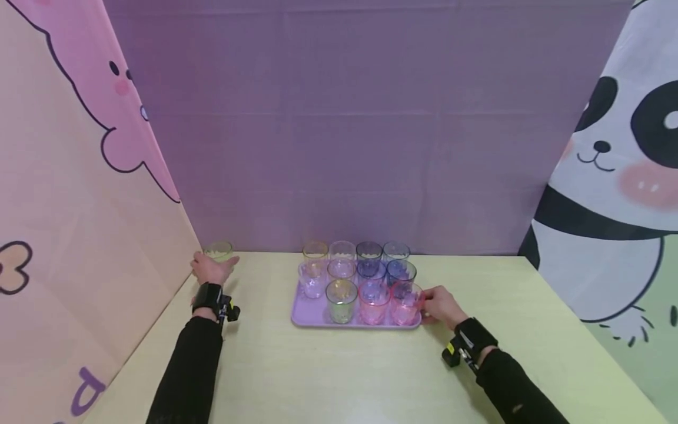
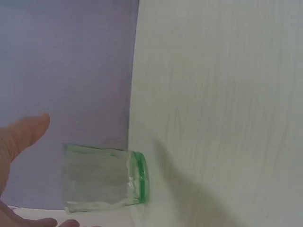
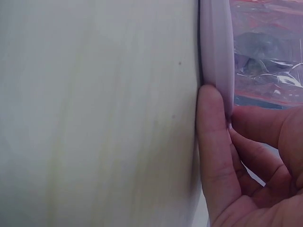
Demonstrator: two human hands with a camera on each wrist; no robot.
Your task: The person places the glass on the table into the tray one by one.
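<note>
At the far left of the table, my left hand [image 1: 213, 270] is beside a greenish drinking glass [image 1: 218, 251]. In the left wrist view the thumb stands apart from the glass [image 2: 102, 179], and the other fingertips show below it without gripping it. My right hand [image 1: 442, 305] pinches the right rim of a purple tray [image 1: 312, 319]; in the right wrist view the rim [image 3: 218, 52] lies between the fingers and thumb. On the tray stand several tinted glasses, among them a greenish glass [image 1: 341, 301] and a pink glass [image 1: 374, 303] in the front row.
The pale table [image 1: 328, 377] meets a purple cloth backdrop [image 1: 365, 129] right behind the glasses. A printed side panel [image 1: 95, 235] rises close to my left hand, and a panda-print panel [image 1: 609, 265] stands on the right.
</note>
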